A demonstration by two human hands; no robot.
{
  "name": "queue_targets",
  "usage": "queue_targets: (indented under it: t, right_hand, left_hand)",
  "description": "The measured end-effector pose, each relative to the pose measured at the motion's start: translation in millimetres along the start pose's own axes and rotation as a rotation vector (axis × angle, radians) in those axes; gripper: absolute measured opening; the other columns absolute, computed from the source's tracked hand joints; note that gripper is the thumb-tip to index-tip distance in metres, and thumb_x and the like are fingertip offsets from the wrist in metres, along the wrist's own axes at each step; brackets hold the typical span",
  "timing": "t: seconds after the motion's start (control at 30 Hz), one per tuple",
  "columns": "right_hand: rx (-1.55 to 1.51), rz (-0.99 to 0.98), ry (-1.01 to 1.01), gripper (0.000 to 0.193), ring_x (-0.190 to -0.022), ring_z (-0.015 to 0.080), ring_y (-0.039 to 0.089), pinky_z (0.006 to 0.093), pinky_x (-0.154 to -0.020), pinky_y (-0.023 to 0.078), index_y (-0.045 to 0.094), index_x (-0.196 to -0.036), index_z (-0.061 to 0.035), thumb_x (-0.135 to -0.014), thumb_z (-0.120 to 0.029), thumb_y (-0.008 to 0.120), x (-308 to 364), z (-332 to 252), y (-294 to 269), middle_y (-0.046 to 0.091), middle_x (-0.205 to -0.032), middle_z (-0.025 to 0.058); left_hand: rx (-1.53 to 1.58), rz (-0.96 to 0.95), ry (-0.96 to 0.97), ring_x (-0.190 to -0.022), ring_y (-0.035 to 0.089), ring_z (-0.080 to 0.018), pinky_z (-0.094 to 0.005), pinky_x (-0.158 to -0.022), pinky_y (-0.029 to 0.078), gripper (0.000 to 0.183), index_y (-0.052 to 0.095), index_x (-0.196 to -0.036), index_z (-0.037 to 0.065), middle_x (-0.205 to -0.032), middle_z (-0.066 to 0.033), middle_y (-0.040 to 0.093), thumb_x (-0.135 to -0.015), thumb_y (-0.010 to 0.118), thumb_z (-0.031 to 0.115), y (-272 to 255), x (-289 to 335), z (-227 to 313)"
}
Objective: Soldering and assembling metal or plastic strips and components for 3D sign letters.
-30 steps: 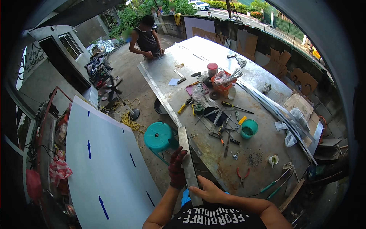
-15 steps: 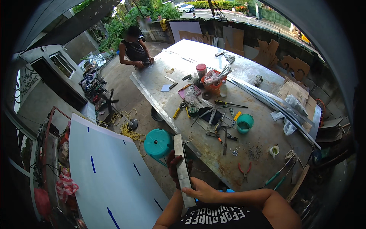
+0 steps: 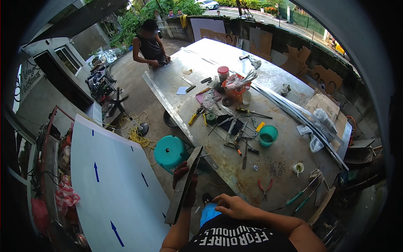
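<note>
My left hand [image 3: 181,169], in a dark red glove, grips a long, narrow grey metal bar [image 3: 183,189]. The bar stands tilted beside the table's near edge, its lower end by my forearm. In front of my dark shirt, my right hand [image 3: 233,206] is bare and off the bar, its fingers loosely bent and apart with nothing in them. A teal plastic stool [image 3: 170,152] stands just beyond my left hand. On the metal-topped table [image 3: 210,140], red-handled pliers [image 3: 265,188] lie nearest to my right hand.
Hand tools, a green bucket [image 3: 268,135], an orange basket [image 3: 236,87] and long metal strips [image 3: 289,110] are on the table. A white sheet with blue arrows [image 3: 119,185] leans at left. Another person [image 3: 150,48] stands at the table's far left corner.
My right hand has let go of the metal bar and drawn away to the right. The bar, still in my left hand, has tilted, its lower end swinging left.
</note>
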State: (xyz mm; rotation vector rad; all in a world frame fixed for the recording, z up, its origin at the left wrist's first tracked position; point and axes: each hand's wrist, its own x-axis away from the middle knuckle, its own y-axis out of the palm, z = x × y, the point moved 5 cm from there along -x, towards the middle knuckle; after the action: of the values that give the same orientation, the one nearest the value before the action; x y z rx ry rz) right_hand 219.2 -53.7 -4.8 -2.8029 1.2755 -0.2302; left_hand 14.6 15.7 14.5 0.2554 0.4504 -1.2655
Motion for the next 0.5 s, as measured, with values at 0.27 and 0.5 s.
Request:
queue_targets:
  t: [0.27,0.5]
  right_hand:
    - [0.173,0.24,0.072,0.036,-0.085,0.0258,0.075,0.0378,-0.079,0.058,0.061,-0.126,-0.0032,-0.098,-0.024,0.071,14,14,-36,0.077,-0.097,0.0139]
    - [0.288,0.272,0.038,0.035,-0.088,0.0285,0.075,0.0388,-0.079,0.058,0.063,-0.124,-0.0043,-0.096,-0.023,0.072,10,13,-43,0.076,-0.097,0.0144]
  left_hand:
    - [0.087,-0.062,0.023,-0.128,0.056,-0.0253,-0.0364,-0.103,0.05,0.039,0.062,-0.125,0.009,-0.137,-0.0137,0.059,-0.088,0.076,0.005,-6,-8,-7]
    - [0.122,-0.083,0.01,-0.13,0.055,-0.0249,-0.0372,-0.105,0.049,0.041,0.062,-0.125,0.01,-0.138,-0.0131,0.059,-0.088,0.076,0.004,-6,-8,-1]
